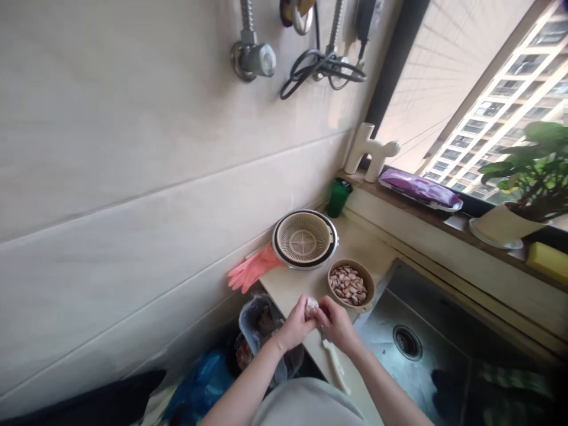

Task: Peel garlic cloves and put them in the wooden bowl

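Observation:
My left hand (297, 325) and my right hand (337, 324) meet over the counter edge. Their fingers are closed around a whitish garlic bulb (311, 304), which they partly cover. Just beyond them stands a tan bowl (370, 278) holding many garlic cloves (348, 285) with pinkish-brown skins. Below my hands, a long pale object (333, 362), perhaps a knife handle, lies on the counter. To the left and lower down is a bin (251, 322) with a plastic liner and scraps inside.
A beige strainer (303, 238) sits in a dark, silver-rimmed basin, with pink rubber gloves (252, 269) beside it. The steel sink (390, 378) is on the right. A green cup (338, 198) stands in the corner. On the windowsill are a purple packet (419, 188) and a potted plant (510, 222).

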Tool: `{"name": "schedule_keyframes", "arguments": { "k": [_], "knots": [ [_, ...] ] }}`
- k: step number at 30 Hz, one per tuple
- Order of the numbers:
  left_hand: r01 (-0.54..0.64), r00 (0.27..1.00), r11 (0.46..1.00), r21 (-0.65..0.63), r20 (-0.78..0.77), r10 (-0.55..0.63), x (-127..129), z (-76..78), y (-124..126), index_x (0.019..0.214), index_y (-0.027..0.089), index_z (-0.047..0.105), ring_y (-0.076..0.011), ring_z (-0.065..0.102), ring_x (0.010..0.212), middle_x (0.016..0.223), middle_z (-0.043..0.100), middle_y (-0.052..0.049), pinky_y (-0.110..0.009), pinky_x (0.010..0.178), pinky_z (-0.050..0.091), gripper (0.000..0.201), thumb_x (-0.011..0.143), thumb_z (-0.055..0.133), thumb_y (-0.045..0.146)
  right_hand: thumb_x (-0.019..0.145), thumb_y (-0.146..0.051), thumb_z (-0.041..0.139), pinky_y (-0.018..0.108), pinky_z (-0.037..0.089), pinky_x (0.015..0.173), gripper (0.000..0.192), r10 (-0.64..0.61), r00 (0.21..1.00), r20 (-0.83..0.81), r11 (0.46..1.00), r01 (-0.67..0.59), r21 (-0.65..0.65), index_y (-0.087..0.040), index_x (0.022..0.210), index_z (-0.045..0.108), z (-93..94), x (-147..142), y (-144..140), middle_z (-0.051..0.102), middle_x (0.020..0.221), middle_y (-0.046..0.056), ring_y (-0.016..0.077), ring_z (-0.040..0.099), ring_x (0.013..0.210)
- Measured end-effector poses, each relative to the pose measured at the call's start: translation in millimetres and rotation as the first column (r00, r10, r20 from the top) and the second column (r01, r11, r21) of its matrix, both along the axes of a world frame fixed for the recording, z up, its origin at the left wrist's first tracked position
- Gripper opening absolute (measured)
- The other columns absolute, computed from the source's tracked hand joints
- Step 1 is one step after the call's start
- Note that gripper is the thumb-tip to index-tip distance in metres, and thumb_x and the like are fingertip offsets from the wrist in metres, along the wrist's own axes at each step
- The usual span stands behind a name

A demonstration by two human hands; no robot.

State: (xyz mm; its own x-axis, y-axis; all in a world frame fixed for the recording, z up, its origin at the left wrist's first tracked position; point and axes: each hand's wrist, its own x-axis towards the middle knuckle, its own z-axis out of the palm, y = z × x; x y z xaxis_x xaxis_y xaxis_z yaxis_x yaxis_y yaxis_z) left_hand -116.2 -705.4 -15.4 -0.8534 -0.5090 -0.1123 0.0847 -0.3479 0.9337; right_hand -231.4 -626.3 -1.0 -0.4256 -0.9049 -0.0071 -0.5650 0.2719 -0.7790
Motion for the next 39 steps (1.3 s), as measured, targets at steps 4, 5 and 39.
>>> {"name": "schedule_keyframes", "arguments": {
  "k": [4, 5, 39],
  "knots": [
    [0.111, 0.994, 0.986, 0.121, -0.017, -0.110, -31.9, 2.2, 0.3, 0.084, 0.019, 0.039, -0.0102, 0.050, 0.068, 0.076, 0.051, 0.003, -0.025, 0.064, 0.040, 0.038, 0.069, 0.071, 0.033, 0.089, -0.038, 0.034, 0.024, 0.035, 0.056, 0.026, 0.066, 0.996, -0.059, 0.997, -0.063, 0.052, -0.020, 0.074, 0.044, 5.1, -30.9, 6.3, 0.053, 0.064, -0.001, 0.0129, 0.048, 0.060],
    [0.122, 0.993, 0.983, 0.140, -0.017, -0.121, -39.0, 1.3, 1.1, 0.084, 0.019, 0.039, -0.0097, 0.050, 0.066, 0.075, 0.051, 0.003, -0.024, 0.063, 0.040, 0.039, 0.068, 0.071, 0.034, 0.090, -0.037, 0.032, 0.024, 0.035, 0.057, 0.025, 0.076, 0.995, -0.060, 0.996, -0.072, 0.061, -0.021, 0.074, 0.043, 4.4, -37.0, 7.8, 0.053, 0.064, -0.001, 0.0130, 0.048, 0.060],
    [-0.045, 0.966, 0.990, -0.131, 0.247, 0.077, 31.1, -15.4, -8.8, 0.090, 0.020, 0.037, -0.0073, 0.049, 0.057, 0.073, 0.049, 0.005, -0.020, 0.051, 0.040, 0.037, 0.065, 0.062, 0.009, 0.083, -0.040, 0.054, 0.022, 0.038, 0.059, 0.023, 0.324, 0.945, -0.036, 0.938, -0.326, -0.115, -0.020, 0.095, 0.053, -15.3, 7.2, -14.2, 0.055, 0.074, -0.001, 0.0117, 0.049, 0.063]
  ]
}}
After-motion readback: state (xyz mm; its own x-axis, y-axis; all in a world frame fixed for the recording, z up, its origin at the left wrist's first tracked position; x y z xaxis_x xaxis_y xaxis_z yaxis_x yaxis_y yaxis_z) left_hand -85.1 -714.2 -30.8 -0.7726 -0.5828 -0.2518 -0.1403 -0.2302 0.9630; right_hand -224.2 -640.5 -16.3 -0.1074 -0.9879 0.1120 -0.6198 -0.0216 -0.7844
